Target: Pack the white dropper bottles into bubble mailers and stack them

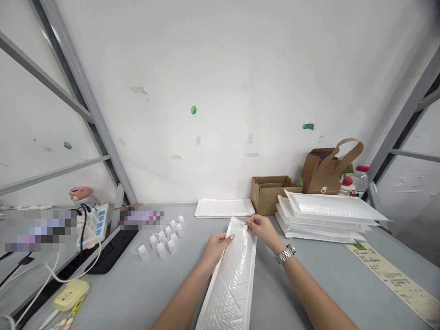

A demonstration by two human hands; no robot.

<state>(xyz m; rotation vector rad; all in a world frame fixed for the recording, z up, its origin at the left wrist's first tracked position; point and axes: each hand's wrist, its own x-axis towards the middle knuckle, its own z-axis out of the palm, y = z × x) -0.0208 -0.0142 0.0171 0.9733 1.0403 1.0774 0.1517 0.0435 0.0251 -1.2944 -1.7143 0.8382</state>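
One mailer point(231, 279) slants over the desk point(147, 293), between bottles point(161, 249) and a mailer stack point(326, 208). We pinch it: our left hand point(216, 250) has its grip on the left edge, our right hand point(263, 230) at the far right corner.

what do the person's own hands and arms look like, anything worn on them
Both the left hand and the right hand are bare, without gloves. No sleeves show on the visible forearms. The right wrist wears a silver, metal-link band, likely a watch, though no dial can be made out. The left wrist shows nothing worn.
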